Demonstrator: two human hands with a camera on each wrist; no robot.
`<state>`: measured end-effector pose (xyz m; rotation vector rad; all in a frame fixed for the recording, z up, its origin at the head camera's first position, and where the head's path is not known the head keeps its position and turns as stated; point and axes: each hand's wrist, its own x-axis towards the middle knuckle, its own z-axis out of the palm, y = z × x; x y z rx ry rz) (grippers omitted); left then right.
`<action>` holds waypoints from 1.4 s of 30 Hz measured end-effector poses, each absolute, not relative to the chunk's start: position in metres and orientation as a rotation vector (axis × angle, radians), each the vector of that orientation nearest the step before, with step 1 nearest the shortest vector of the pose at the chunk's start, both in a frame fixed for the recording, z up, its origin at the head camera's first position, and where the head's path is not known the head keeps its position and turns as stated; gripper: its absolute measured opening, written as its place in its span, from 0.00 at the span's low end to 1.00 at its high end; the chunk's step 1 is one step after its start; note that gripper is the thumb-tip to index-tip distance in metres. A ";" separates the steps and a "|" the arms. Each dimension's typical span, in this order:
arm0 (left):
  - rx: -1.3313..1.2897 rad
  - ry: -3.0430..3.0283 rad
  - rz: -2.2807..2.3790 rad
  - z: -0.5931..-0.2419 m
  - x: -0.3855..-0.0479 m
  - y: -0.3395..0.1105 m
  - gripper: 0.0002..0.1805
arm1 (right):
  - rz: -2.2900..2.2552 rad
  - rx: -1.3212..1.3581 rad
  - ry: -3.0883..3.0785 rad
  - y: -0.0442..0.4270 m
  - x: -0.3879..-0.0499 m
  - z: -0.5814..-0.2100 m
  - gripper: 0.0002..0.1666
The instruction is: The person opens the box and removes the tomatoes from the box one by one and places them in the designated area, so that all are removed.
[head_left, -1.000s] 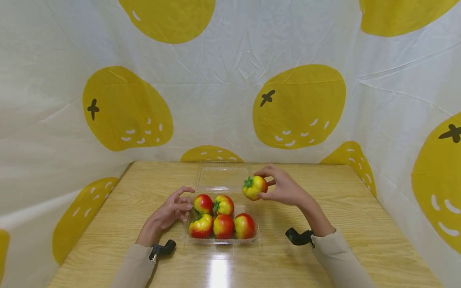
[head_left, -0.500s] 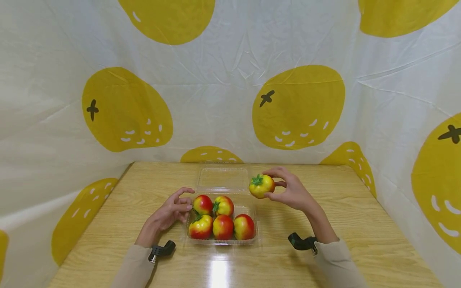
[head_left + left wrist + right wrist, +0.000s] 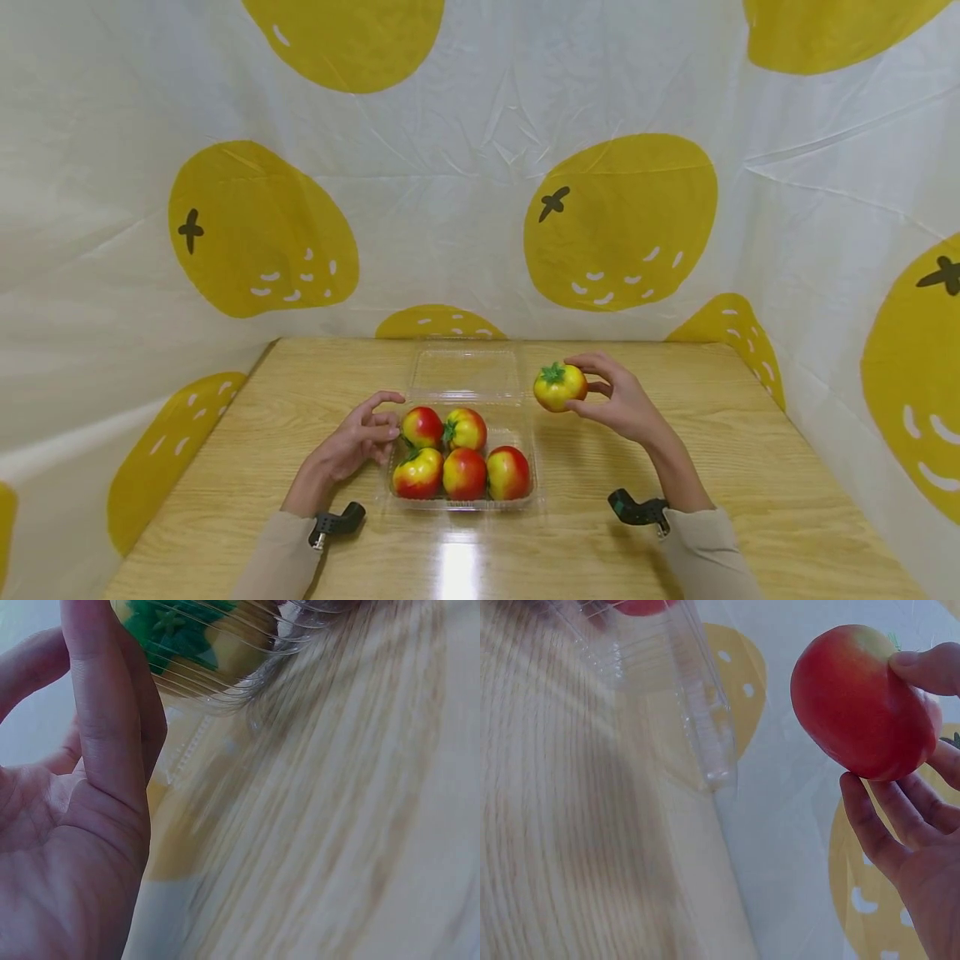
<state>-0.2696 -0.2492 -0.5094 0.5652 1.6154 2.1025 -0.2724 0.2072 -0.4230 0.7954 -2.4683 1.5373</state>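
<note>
My right hand (image 3: 618, 402) holds a red-and-yellow fruit with a green leafy top (image 3: 560, 387) between thumb and fingers, raised above the table to the right of a clear plastic box (image 3: 517, 504). In the right wrist view the fruit's red side (image 3: 859, 705) faces the camera. Several similar fruits (image 3: 465, 473) sit in two rows in the box, with a gap at its back right. My left hand (image 3: 355, 442) is at the box's left wall, fingers loosely bent and holding nothing. Whether its fingertips touch the wall cannot be told.
The box's clear lid (image 3: 465, 371) lies folded back behind it on the wooden table (image 3: 315, 375). A white cloth with yellow fruit prints (image 3: 450, 217) hangs behind the table and along both sides. A black wrist mount (image 3: 637, 508) sits on each forearm.
My right hand has moved to the right, away from the box, carrying the fruit, whose green top has turned upward. The left hand and the boxed fruits have stayed in place.
</note>
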 end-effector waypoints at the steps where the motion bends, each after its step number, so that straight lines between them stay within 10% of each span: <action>1: 0.563 1.612 2.106 -0.510 -0.269 -0.250 0.28 | 1.544 0.793 -2.464 0.208 -0.273 -0.424 0.34; 42: 0.603 1.595 2.083 -0.510 -0.270 -0.253 0.28 | 1.695 0.556 -2.298 0.233 -0.290 -0.449 0.35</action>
